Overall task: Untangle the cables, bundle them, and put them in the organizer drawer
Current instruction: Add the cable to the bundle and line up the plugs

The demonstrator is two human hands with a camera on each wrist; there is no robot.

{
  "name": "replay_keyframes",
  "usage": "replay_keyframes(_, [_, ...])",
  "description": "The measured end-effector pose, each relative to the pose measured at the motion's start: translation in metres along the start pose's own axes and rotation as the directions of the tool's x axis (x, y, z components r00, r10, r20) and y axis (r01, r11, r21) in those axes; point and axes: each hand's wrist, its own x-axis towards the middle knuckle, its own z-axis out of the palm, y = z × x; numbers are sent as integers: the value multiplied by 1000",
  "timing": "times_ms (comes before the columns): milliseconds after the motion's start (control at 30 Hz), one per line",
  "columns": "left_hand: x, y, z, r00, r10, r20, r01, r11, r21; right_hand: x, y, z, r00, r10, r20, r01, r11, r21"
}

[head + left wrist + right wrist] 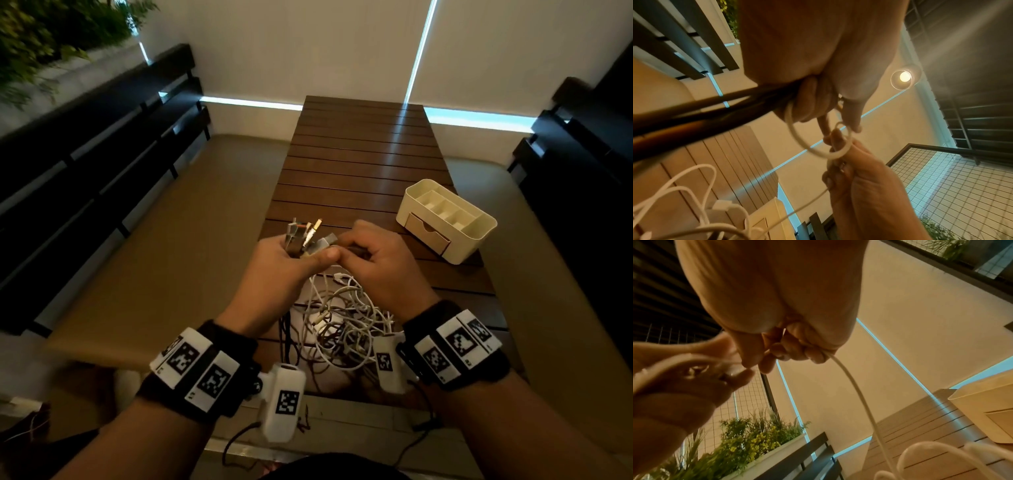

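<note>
My left hand point(291, 255) grips a bunch of cable plug ends point(305, 233) that stick up above its fingers. Its fingers point(813, 100) curl round dark and white cords. My right hand point(373, 253) meets it from the right and pinches a white cable point(859, 395) that runs down from its curled fingers point(797, 350). Below both hands a tangle of white and dark cables point(342, 329) lies on the wooden slatted table point(359, 154). The cream organizer point(445, 219) stands to the right with its small drawer point(428, 236) closed.
Dark benches point(102, 144) flank the table on both sides over a beige floor. A planter with greenery point(748, 443) stands beyond the left bench. A lamp point(904, 76) glows overhead in the left wrist view.
</note>
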Motion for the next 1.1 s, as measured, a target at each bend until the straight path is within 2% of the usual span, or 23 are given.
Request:
replay_keyframes(133, [2,8,-3,999,44,-12,-43,995,94,-4,8,1,999,41,10,-41,998,46])
replay_keyframes(267, [5,12,-13,992,96,-85,-82,985,152,-20,37,16,971,201,127,-208,977,46])
replay_keyframes(367, [7,6,-27,986,85,-144,-72,993,95,-35,62,24,931,308,195,-319,947,30])
replay_keyframes(467, [4,-8,-38,982,27,-189,-22,999,25,-37,68,22,894,400,203,-421,904,73])
replay_keyframes(567, [-1,-26,-50,972,-88,-217,120,983,142,-27,65,8,874,470,125,-486,855,182])
replay_keyframes(667, [-6,-37,-57,956,-203,-212,248,945,214,-12,67,-9,913,406,25,-405,902,152])
replay_keyframes(700, [-6,-37,-57,953,-189,-238,245,940,236,-8,69,-13,936,350,20,-351,933,82])
replay_keyframes(767, [-4,-30,-58,947,-110,-301,194,944,266,-2,74,-16,970,227,87,-215,968,-130])
replay_keyframes(833, [3,-21,-56,942,-28,-336,131,949,288,0,76,-10,972,144,186,-71,935,-348])
replay_keyframes(900, [12,-13,-49,947,24,-320,78,950,303,-1,73,-1,968,88,234,31,886,-462])
replay_keyframes(1000, [23,-12,-29,977,8,-214,55,957,286,-1,62,13,976,-41,212,140,867,-478])
replay_keyframes(1100, [31,-17,-13,995,-4,-104,28,975,222,1,51,18,981,-130,143,179,888,-423])
